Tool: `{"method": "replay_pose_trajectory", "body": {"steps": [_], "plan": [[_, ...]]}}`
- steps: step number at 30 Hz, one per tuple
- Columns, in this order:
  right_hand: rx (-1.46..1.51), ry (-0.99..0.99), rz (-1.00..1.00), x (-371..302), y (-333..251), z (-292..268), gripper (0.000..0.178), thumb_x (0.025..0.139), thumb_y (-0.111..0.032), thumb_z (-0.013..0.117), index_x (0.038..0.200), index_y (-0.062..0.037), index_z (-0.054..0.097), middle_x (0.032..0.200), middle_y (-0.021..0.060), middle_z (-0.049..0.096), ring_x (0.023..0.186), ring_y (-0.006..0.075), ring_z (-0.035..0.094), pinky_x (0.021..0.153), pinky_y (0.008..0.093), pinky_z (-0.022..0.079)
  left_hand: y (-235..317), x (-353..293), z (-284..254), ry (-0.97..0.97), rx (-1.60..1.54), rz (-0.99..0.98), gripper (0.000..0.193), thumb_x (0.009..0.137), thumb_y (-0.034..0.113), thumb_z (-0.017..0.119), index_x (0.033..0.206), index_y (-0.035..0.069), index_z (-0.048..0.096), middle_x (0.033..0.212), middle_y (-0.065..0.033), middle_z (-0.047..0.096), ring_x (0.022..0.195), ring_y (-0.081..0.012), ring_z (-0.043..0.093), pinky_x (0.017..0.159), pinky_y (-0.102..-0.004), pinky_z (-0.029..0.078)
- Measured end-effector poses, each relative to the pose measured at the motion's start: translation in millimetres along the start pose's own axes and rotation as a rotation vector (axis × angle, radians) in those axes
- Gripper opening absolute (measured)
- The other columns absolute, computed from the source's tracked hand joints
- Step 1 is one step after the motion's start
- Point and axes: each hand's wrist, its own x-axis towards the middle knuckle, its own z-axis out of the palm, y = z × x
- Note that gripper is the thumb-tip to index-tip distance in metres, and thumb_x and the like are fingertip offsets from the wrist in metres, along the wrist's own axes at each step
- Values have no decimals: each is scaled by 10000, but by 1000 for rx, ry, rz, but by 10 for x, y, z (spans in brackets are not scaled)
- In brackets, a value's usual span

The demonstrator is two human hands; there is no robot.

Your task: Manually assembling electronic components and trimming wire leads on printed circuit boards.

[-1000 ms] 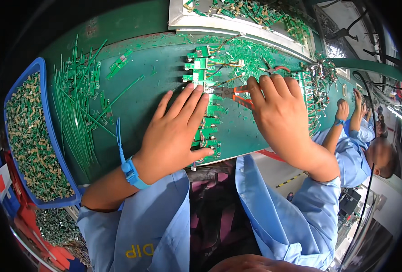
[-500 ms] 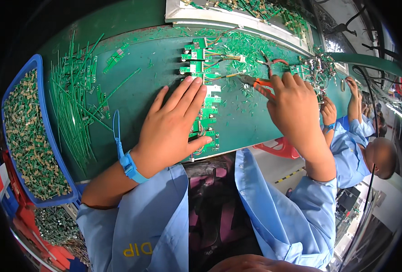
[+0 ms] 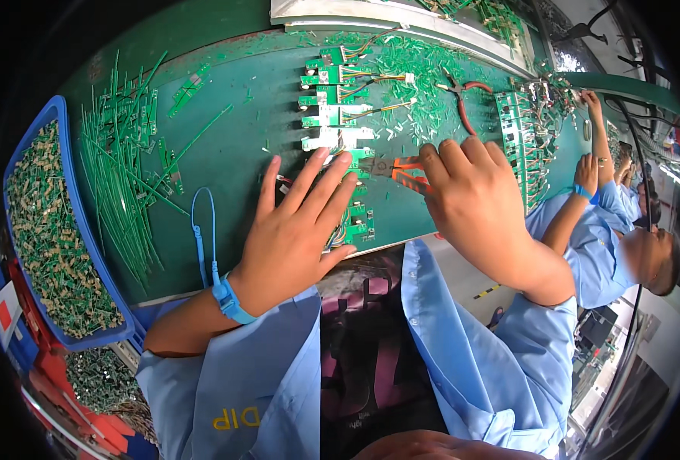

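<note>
A column of joined green circuit boards (image 3: 328,98) with wire leads lies on the green bench. My left hand (image 3: 298,203) rests flat over its nearer part, fingers spread, hiding some of the boards. In my right hand (image 3: 474,188) is a pair of orange-handled cutters (image 3: 405,170). Their jaws reach the right edge of the boards beside my left fingertips; whether the jaws are closed on a board I cannot tell. Just beyond the boards lie green offcuts (image 3: 424,84), scattered over the bench.
Long thin green strips (image 3: 121,184) lie in a heap on the left. A blue bin (image 3: 64,115) of small parts stands at the far left. Red-handled pliers (image 3: 463,100) rest near wired boards (image 3: 516,142). A co-worker (image 3: 597,245) sits to the right.
My right hand has brought the cutters nearer and leftward, to the boards' edge. My left hand has shifted slightly nearer. More wired boards now show at the right, by the co-worker.
</note>
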Motion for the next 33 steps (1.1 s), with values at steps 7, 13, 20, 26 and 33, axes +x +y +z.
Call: {"method": "replay_pose_trajectory", "body": {"steps": [7, 13, 20, 26, 33], "plan": [[156, -231, 197, -207, 201, 1, 501, 819, -135, 825, 1298, -77, 690, 1107, 90, 623, 997, 284, 615, 910, 394, 487, -78, -30, 74, 7, -51, 2, 934, 830, 386, 900, 1621, 42, 541, 1816, -123, 381, 1705, -348, 284, 1333, -740, 182], [161, 6, 5, -287, -84, -93, 495, 850, -201, 837, 1308, -85, 688, 1146, 80, 627, 1005, 252, 615, 911, 386, 486, -129, -37, 171, -10, -21, 37, 969, 845, 367, 888, 1669, 64, 479, 1840, -139, 316, 1721, -376, 226, 1336, -758, 141], [41, 115, -47, -280, -242, -8, 350, 952, -224, 759, 1252, -52, 701, 1101, 80, 602, 977, 235, 569, 873, 365, 455, -134, -45, 201, -35, -44, 38, 1002, 882, 360, 857, 1723, 74, 393, 1870, -158, 220, 1738, -422, 132, 1328, -792, 83], [-57, 87, -56, -282, -318, -28, 415, 934, -232, 789, 1303, -57, 709, 1152, 72, 612, 1033, 224, 591, 887, 367, 469, -120, -68, 165, -38, -18, 36, 1001, 897, 351, 844, 1735, 76, 370, 1875, -157, 208, 1742, -421, 117, 1329, -791, 74], [41, -206, 25, -226, -283, -207, 334, 932, -181, 786, 1234, -57, 715, 1118, 95, 646, 973, 270, 630, 862, 393, 500, -96, -55, 162, -33, -6, 44, 951, 901, 349, 841, 1706, 67, 422, 1867, -154, 240, 1738, -409, 153, 1329, -781, 89]]}}
